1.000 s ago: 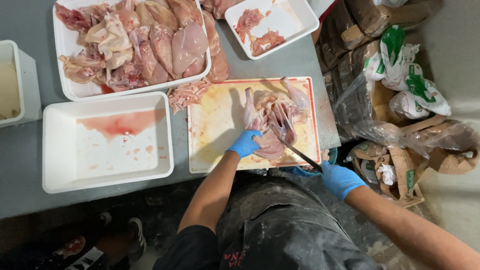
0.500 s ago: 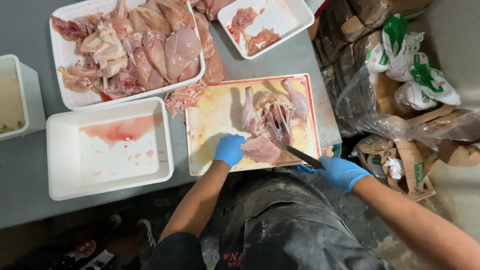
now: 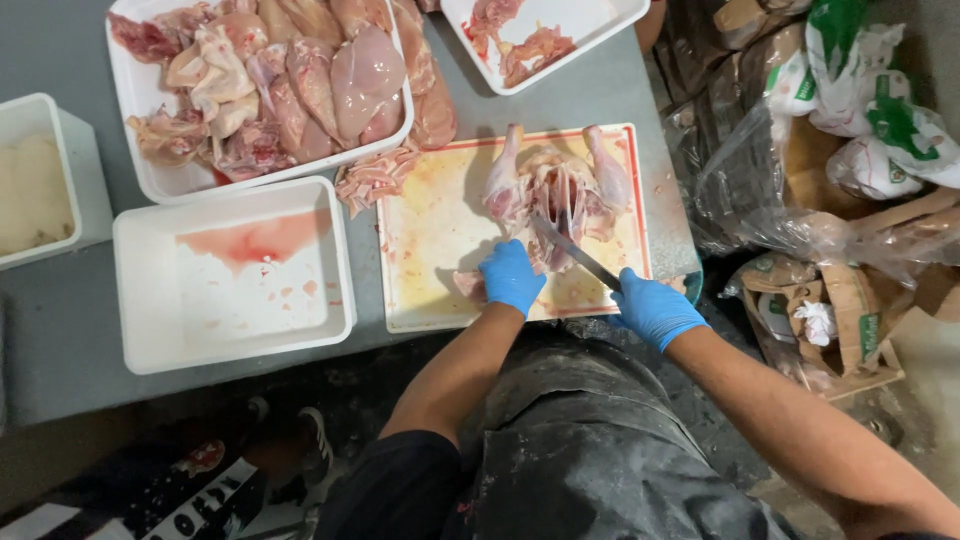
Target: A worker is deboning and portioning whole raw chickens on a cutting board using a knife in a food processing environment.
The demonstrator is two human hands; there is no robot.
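Two gloved hands work over the cutting board (image 3: 430, 240). Head view: left hand (image 3: 511, 277) is closed on a chicken piece (image 3: 470, 285) at the near edge; right hand (image 3: 652, 308) grips the knife (image 3: 572, 250), blade against the chicken carcass (image 3: 555, 185).

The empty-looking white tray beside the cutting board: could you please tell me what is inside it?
Inside the white tray there is only a pool of pinkish-red liquid near its far wall and a few small scraps. Nothing covers its floor.
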